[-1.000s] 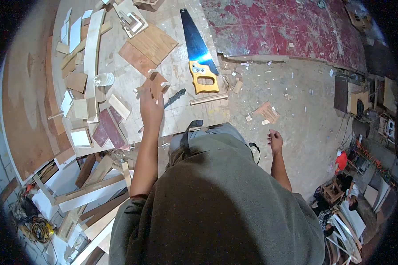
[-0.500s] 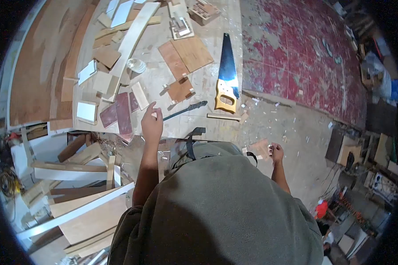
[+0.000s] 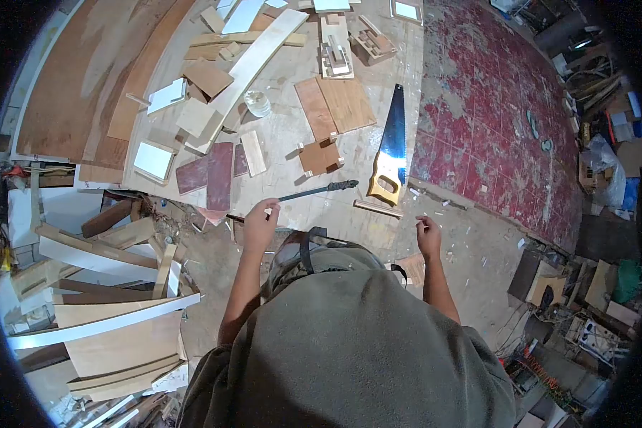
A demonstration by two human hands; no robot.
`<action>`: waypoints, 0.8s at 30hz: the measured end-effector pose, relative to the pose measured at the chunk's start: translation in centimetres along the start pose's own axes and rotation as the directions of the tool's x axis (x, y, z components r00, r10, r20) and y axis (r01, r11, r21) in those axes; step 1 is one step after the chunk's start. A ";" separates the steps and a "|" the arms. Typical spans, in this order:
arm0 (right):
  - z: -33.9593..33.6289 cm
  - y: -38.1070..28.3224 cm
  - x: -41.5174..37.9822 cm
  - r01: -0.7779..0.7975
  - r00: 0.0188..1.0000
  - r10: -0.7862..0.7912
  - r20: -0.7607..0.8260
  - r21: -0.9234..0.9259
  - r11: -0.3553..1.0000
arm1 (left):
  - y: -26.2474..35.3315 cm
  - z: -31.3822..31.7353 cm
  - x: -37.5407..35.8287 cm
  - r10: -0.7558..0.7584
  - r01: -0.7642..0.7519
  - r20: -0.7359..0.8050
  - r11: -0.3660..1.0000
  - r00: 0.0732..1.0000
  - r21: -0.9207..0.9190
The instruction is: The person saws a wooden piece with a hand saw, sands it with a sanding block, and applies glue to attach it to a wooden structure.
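Observation:
My left hand (image 3: 260, 227) is at the table's near edge, its fingers loosely bent and apart, close to the near end of a dark rod-like tool (image 3: 314, 191) lying on the table. Nothing shows in it. My right hand (image 3: 429, 238) hangs beyond the table edge over the floor, fingers loosely curled with gaps between them and nothing visible in them. A handsaw (image 3: 390, 153) with a yellow handle lies near the table's right edge, above a short wooden strip (image 3: 378, 208). Left of the saw sits a small brown board (image 3: 319, 157) with pale blocks at its corners.
On the table (image 3: 285, 160) are joined brown panels (image 3: 335, 105), a clear jar (image 3: 257, 104), a long pale board (image 3: 253, 75), reddish pieces (image 3: 220, 175) and a wooden block assembly (image 3: 372, 44). Offcuts (image 3: 100, 250) are piled at lower left; a worn red surface (image 3: 485, 121) lies right.
The view has shifted, so the table's items appear further right and lower. My right hand has risen toward the table edge. My left hand is lower against the table, near the rod's end.

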State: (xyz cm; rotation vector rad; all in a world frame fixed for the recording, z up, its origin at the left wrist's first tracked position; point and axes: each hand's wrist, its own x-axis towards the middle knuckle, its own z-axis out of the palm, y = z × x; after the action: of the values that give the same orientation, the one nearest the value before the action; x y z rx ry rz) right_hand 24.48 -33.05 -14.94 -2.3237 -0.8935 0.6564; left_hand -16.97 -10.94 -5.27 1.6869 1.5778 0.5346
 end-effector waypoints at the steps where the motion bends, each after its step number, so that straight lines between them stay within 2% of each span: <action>1: 0.1 -1.6 -0.5 0.000 1.000 0.000 -0.004 -0.003 1.000 | -0.3 -0.2 0.0 0.008 -0.006 0.051 0.999 0.999 -0.040; 5: 0.8 -7.6 -2.0 0.074 0.995 -0.067 -0.078 0.089 0.993 | 0.5 -2.0 0.4 0.060 -0.050 0.115 0.995 0.991 -0.090; 7: 0.9 -11.1 -2.8 0.165 0.986 -0.162 -0.033 0.164 0.973 | 0.6 -2.6 1.2 -0.017 0.043 0.220 0.993 0.975 -0.113; 8: 1.0 -12.8 -3.2 0.149 0.988 -0.152 0.002 0.168 0.974 | 1.4 -3.3 1.6 -0.006 0.034 0.226 0.992 0.974 -0.120; 10: 1.2 -16.4 -4.0 0.100 0.984 -0.131 0.123 0.233 0.967 | 3.1 -4.5 2.2 0.012 0.037 0.391 0.992 0.920 -0.117; 11: 1.1 -18.3 -4.5 0.097 0.975 -0.141 0.170 0.245 0.965 | 3.5 -4.7 2.5 0.018 0.034 0.396 0.992 0.918 -0.125; 13: 0.9 -22.3 -6.0 0.112 0.966 -0.167 0.195 0.269 0.957 | 4.1 -4.9 2.6 0.091 0.072 0.514 0.955 0.853 -0.288; 14: 0.8 -24.3 -6.5 0.134 0.955 -0.205 0.216 0.302 0.944 | 4.6 -5.2 2.7 0.100 0.065 0.520 0.955 0.848 -0.289; 15: 1.1 -25.8 -6.9 0.134 0.958 -0.202 0.204 0.302 0.944 | 5.1 -5.5 2.6 0.249 -0.003 0.564 0.917 0.787 -0.400; 16: 1.3 -27.1 -7.2 0.129 0.932 -0.251 0.262 0.409 0.903 | 5.7 -5.8 2.5 0.393 -0.056 0.586 0.859 0.709 -0.509; 17: 1.2 -29.0 -7.7 0.112 0.898 -0.306 0.314 0.510 0.853 | 6.7 -6.4 2.3 0.400 -0.059 0.589 0.857 0.702 -0.512; 19: 0.0 -33.3 -8.9 0.134 0.787 -0.471 0.399 0.634 0.762 | 8.7 -7.9 2.0 0.546 -0.081 0.548 0.751 0.633 -0.655; 20: -0.5 -35.2 -9.5 0.136 0.791 -0.468 0.393 0.633 0.762 | 9.2 -8.7 2.3 0.610 -0.156 0.572 0.747 0.549 -0.647; 21: -0.9 -36.7 -10.2 0.103 0.736 -0.532 0.419 0.707 0.700 | 9.4 -9.3 2.1 0.615 -0.158 0.574 0.745 0.541 -0.649; 22: -0.7 -37.7 -10.6 0.063 0.676 -0.596 0.433 0.772 0.632 | 9.6 -9.8 1.7 0.609 -0.074 0.575 0.719 0.547 -0.691; 23: 0.0 -38.2 -10.9 0.066 0.682 -0.594 0.426 0.773 0.631 | 10.0 -10.3 1.4 0.601 0.011 0.578 0.688 0.552 -0.725; 24: 0.9 -38.7 -11.2 0.109 0.653 -0.641 0.403 0.788 0.606 | 10.5 -10.9 1.7 0.693 -0.153 0.513 0.658 0.507 -0.738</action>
State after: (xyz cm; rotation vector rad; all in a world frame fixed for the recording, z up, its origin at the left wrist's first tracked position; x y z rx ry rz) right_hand -0.45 -16.74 12.13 -1.0815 -1.1517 1.3731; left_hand -17.89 -6.26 9.15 1.4618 0.2200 0.4125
